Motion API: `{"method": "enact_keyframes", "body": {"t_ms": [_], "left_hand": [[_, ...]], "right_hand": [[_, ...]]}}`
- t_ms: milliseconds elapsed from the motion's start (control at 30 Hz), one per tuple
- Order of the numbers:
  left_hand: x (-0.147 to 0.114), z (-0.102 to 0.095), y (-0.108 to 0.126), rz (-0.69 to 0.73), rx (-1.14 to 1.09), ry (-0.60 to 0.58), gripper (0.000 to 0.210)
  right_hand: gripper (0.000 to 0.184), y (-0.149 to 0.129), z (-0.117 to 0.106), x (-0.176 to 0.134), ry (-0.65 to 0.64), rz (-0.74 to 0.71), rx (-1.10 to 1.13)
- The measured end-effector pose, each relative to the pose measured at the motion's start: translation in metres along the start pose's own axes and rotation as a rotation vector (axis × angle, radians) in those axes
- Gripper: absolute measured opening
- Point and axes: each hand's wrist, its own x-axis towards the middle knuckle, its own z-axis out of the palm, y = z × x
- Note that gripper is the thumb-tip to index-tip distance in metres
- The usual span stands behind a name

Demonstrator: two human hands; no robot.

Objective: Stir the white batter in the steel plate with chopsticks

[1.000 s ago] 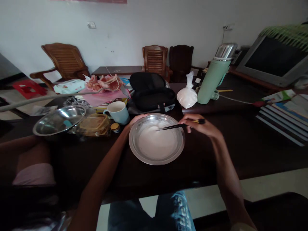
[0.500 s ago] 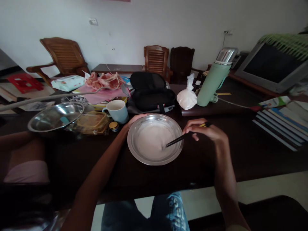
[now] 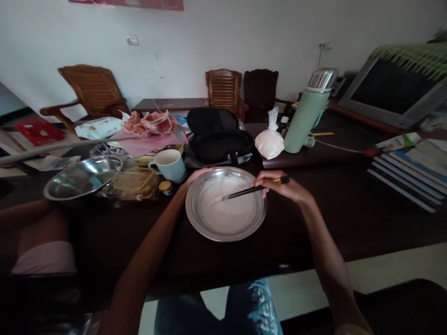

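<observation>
A round, shallow metal basin [image 3: 191,215] stands on the dark table, holding a milky, off-white liquid [image 3: 226,211]. My left hand [image 3: 196,176] is closed on its far left rim, with the fingertips partly hidden behind the edge. Black chopsticks [image 3: 240,191] with gold bands near the top are gripped in my right hand [image 3: 281,184], over the basin's right rim. Their lower tips dip into the liquid left of the basin's middle, slightly blurred. Behind the basin sits a tied clear bag of white powder [image 3: 269,143].
On the left are a blue mug [image 3: 171,165], a small yellow-lidded jar [image 3: 165,187], plastic containers [image 3: 136,181] and another metal basin [image 3: 57,191]. A black case [image 3: 220,139], a green thermos [image 3: 307,116] and stacked books [image 3: 408,177] stand farther around. Another person's arm [image 3: 26,211] rests at left.
My right hand has moved left, sweeping the chopstick tips from the right part of the liquid toward its left. My left hand stays on the rim. The view has shifted slightly.
</observation>
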Motion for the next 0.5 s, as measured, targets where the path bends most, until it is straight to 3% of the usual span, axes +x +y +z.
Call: {"method": "enact_keyframes", "body": {"t_ms": [67,233,400,500], "left_hand": [[0.001,0.0,-0.001,-0.002,0.005,-0.003,0.03],[0.004,0.001,0.0,-0.017,0.01,-0.007,0.03],[0.003,0.0,0.0,-0.01,0.006,-0.017,0.03],[0.003,-0.001,-0.001,-0.018,0.005,-0.036,0.029]], "right_hand": [[0.017,0.0,-0.006,-0.003,0.066,0.003,-0.037],[0.019,-0.002,-0.001,-0.003,-0.158,0.01,0.015],[0.015,-0.001,-0.003,-0.005,0.081,-0.038,-0.1],[0.018,-0.005,-0.005,-0.009,-0.076,0.003,-0.054]]}}
